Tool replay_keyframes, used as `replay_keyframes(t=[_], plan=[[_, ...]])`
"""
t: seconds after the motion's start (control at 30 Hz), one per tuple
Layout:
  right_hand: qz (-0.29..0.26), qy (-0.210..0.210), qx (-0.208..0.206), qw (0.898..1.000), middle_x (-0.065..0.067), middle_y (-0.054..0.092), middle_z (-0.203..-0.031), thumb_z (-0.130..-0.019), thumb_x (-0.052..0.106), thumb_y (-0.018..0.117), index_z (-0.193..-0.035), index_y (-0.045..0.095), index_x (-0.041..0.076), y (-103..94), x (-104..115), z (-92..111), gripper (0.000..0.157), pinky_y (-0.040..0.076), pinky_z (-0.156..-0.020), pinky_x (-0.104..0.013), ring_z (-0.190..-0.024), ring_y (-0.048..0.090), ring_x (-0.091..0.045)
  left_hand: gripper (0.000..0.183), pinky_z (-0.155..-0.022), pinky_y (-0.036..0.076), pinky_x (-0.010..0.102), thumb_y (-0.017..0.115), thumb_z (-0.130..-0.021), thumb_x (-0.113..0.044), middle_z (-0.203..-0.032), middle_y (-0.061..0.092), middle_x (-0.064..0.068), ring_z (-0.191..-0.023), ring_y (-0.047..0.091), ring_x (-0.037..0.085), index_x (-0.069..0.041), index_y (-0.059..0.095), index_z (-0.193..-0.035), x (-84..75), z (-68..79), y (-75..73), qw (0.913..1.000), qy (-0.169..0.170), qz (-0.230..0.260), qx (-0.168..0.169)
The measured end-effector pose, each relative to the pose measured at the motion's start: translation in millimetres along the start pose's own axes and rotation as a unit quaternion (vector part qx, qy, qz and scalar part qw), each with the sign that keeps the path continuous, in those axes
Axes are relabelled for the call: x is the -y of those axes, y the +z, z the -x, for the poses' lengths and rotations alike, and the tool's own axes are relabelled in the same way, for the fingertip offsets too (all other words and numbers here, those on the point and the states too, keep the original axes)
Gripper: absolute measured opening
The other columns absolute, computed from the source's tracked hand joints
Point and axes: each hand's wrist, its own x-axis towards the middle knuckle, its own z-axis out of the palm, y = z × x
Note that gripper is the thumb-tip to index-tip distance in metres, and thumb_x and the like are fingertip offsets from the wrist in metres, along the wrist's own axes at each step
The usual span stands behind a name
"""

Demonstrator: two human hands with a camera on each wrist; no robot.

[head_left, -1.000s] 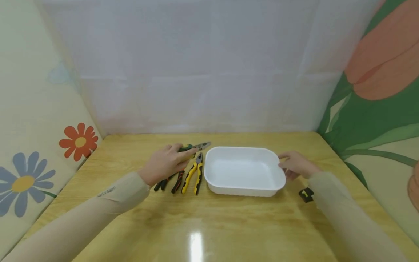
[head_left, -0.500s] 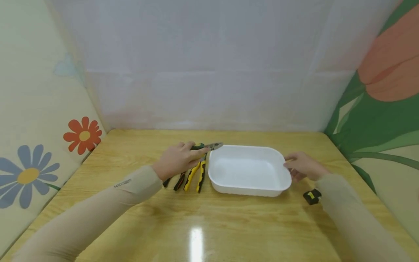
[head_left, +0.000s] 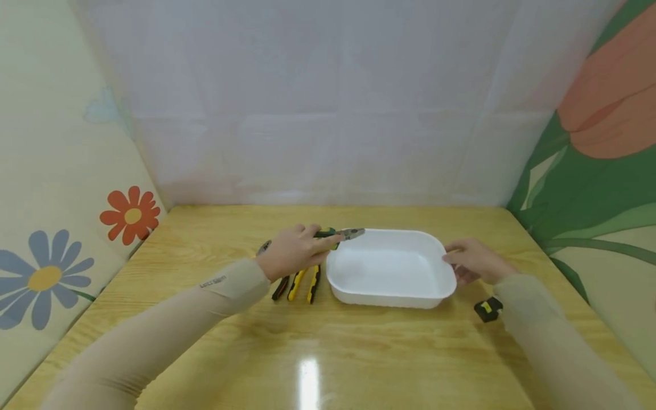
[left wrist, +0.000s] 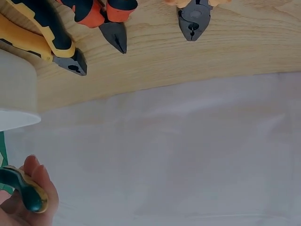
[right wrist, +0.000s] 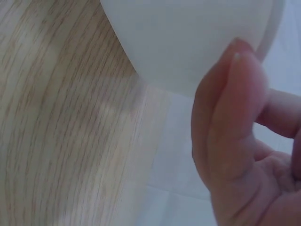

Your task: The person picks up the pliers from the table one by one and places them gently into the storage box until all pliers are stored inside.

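My left hand (head_left: 294, 250) grips a pair of pliers (head_left: 351, 234) by green handles, one of which (left wrist: 29, 190) shows in the left wrist view. The grey nose of these pliers points right and overlaps the back left rim of a white plastic basin (head_left: 389, 300). At the basin's right end, my right hand (head_left: 474, 261) pinches the rim; in the right wrist view its fingertips (right wrist: 242, 66) lie against the outer wall. Under and beside my left hand lie yellow-and-black pliers (left wrist: 59, 37) and red-and-black pliers (left wrist: 114, 35), partly hidden in the head view.
Another pair of pliers with orange handles (left wrist: 194, 19) lies further left on the wooden table (head_left: 246, 353). A small black and yellow object (head_left: 488, 309) sits beside my right sleeve. A white sheet (head_left: 328, 114) hangs behind the table, with flower-patterned cloth on both sides.
My left hand has moved right with the green-handled pliers, bringing their nose from left of the basin to over its rim. My right hand stays at the basin's right end.
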Motion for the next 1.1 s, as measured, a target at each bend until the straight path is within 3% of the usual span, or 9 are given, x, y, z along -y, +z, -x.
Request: replay_keyframes(t=[0.4,0.57,0.87,0.97,1.1], plan=[[-0.015,0.002,0.002,1.0,-0.008,0.062,-0.081,-0.099,0.009,0.051,-0.136,0.03,-0.021,0.4,-4,-2,0.052,0.055,-0.057,-0.03,-0.062,0.06,-0.015,0.036,-0.044,0.043,0.024,0.061,-0.095,-0.027,-0.094,0.065,0.011,-0.055,0.052,0.016,-0.023,0.064,-0.131,-6.6,-12.8,10.1,0.9991,0.034,-0.013,0.022],[-0.013,0.001,0.0,1.0,-0.008,0.062,-0.08,-0.099,0.008,0.051,-0.136,0.03,-0.022,-0.9,-5,-2,0.051,0.055,-0.056,-0.031,-0.06,0.06,-0.015,0.034,-0.043,0.041,0.024,0.061,-0.095,-0.026,-0.089,0.064,0.01,-0.053,0.048,0.015,-0.023,0.064,-0.129,-8.8,-22.5,16.5,0.9984,0.055,-0.001,0.012],[-0.013,0.003,0.0,1.0,-0.009,0.061,-0.081,-0.099,0.007,0.051,-0.135,0.032,-0.022,-1.3,-2,1,0.05,0.055,-0.056,-0.031,-0.061,0.06,-0.015,0.033,-0.041,0.031,0.021,0.06,-0.095,-0.03,-0.084,0.062,0.006,-0.049,0.038,0.01,-0.028,0.065,-0.128,-18.8,-36.8,19.1,0.9974,0.065,-0.031,0.003],[-0.013,0.002,0.001,1.0,-0.009,0.061,-0.081,-0.098,0.007,0.051,-0.135,0.031,-0.022,-1.4,-1,1,0.051,0.055,-0.057,-0.031,-0.061,0.06,-0.015,0.034,-0.042,0.03,0.021,0.059,-0.096,-0.032,-0.087,0.064,0.006,-0.049,0.04,0.011,-0.029,0.064,-0.13,-22.2,-41.4,19.1,0.9971,0.066,-0.033,0.021],[-0.009,0.002,0.0,1.0,-0.01,0.062,-0.082,-0.099,0.008,0.051,-0.136,0.03,-0.022,-3.3,-2,3,0.052,0.055,-0.057,-0.031,-0.061,0.06,-0.015,0.037,-0.043,0.032,0.022,0.054,-0.099,-0.033,-0.095,0.067,0.009,-0.053,0.047,0.014,-0.029,0.058,-0.136,-26.2,-51.5,19.8,0.9941,0.073,-0.024,0.076]])
